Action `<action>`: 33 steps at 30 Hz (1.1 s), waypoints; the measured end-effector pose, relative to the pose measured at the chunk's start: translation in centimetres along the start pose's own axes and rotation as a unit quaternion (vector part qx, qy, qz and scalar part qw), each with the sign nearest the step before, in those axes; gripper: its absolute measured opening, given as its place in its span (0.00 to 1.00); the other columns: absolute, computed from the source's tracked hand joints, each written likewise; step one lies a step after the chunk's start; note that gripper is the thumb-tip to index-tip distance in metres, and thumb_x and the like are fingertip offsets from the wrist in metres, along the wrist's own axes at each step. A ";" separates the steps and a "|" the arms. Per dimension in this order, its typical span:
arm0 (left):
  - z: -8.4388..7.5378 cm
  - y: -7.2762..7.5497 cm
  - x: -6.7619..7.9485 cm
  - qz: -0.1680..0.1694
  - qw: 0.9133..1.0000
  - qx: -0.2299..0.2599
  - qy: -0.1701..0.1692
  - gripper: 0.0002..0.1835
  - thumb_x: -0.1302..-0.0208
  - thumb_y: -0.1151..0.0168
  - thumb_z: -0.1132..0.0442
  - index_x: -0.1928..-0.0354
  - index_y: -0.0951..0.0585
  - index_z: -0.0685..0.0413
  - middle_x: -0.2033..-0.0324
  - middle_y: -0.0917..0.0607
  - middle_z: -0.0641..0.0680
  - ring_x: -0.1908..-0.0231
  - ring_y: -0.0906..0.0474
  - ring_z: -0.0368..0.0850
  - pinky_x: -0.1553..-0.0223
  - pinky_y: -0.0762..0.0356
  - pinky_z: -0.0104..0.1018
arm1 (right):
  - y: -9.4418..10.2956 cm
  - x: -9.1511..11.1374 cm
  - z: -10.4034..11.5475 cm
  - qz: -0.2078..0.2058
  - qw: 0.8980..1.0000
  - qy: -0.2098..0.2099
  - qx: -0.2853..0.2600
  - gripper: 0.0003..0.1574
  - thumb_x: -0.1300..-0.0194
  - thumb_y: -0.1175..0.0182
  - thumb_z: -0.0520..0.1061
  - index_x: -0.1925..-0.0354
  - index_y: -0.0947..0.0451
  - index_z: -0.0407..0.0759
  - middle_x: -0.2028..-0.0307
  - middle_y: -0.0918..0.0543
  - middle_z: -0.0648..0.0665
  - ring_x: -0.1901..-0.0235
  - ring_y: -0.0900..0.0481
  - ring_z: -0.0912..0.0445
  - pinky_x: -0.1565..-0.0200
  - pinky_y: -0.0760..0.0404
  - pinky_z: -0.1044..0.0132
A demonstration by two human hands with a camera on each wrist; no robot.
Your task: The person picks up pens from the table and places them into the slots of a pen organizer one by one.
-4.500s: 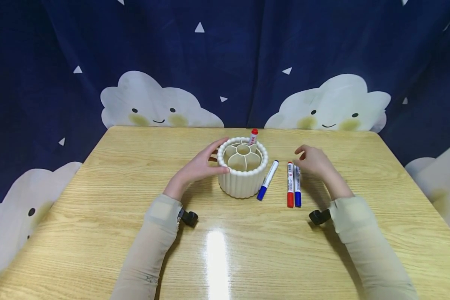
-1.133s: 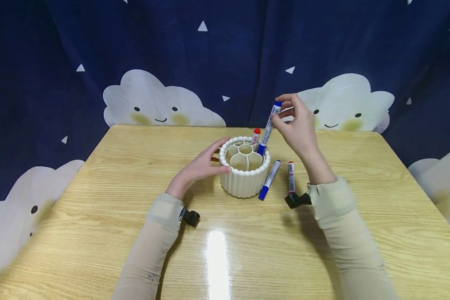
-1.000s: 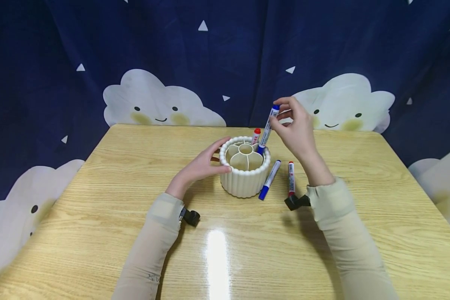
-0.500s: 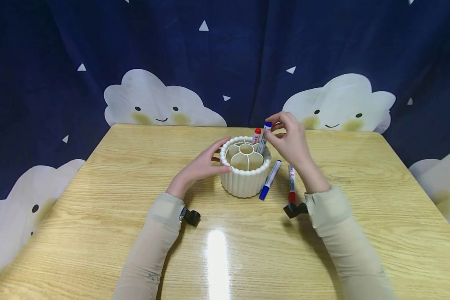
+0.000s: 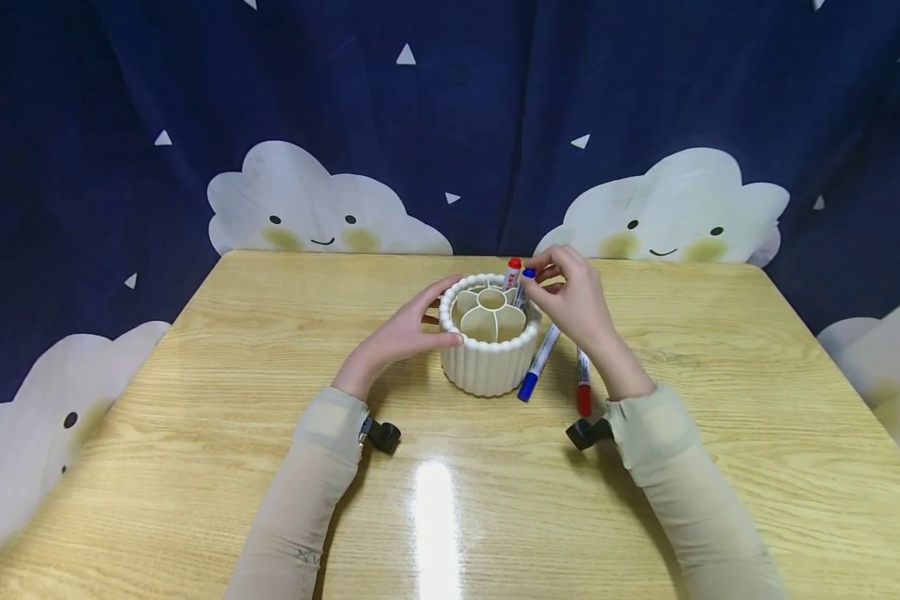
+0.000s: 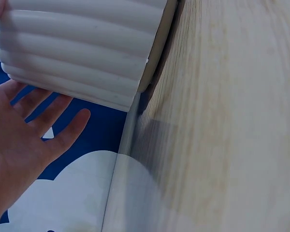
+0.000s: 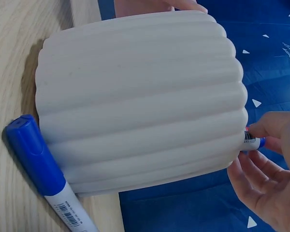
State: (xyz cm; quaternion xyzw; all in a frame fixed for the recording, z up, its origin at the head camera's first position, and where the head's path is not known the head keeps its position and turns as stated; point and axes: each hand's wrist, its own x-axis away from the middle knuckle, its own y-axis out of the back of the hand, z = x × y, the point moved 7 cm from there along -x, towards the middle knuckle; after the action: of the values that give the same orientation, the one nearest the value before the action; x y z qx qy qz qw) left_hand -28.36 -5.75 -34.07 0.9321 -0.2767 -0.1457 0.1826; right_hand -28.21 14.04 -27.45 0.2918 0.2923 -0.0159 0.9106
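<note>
A cream ribbed pen holder [image 5: 487, 367] with petal-shaped compartments stands upright on the table. My left hand [image 5: 401, 337] steadies it from the left, thumb at the front of the beaded rim and fingers around the far side; in the left wrist view those fingers [image 6: 48, 113] lie along the ribbed wall. With thumb and fingertips, my right hand [image 5: 573, 296] pinches the blue end of a blue marker [image 5: 522, 292], whose lower part is hidden inside a right-rear compartment. Beside it a red-capped marker [image 5: 513, 271] pokes up from the holder.
Another blue marker [image 5: 537, 367] lies on the wooden table [image 5: 270, 333] against the holder's right side. Right of that lies a red marker [image 5: 584, 387], partly hidden by my right forearm. A dark blue cloud-print curtain [image 5: 480, 100] hangs behind the table.
My right hand picked up a blue marker from beside the red one on the table, carried it over the holder and lowered it into a compartment. The left hand has stayed on the holder.
</note>
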 end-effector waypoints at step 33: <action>-1.4 -0.1 0.6 0.001 1.000 0.004 0.010 0.46 0.49 0.34 0.62 0.30 0.48 0.51 0.32 0.44 0.53 0.39 0.39 0.49 0.43 0.35 0.45 | 2.4 2.7 -8.0 0.157 0.957 -0.182 0.161 0.23 0.41 0.46 0.42 0.47 0.31 0.36 0.63 0.23 0.36 0.69 0.24 0.49 0.72 0.28 0.64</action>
State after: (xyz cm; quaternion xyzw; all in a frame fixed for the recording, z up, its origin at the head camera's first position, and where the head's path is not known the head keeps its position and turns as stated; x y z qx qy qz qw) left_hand -27.29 -5.64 -32.96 0.9340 -0.2764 -0.1350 0.1815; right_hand -29.70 20.79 -32.93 0.4693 0.0653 0.0274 0.8802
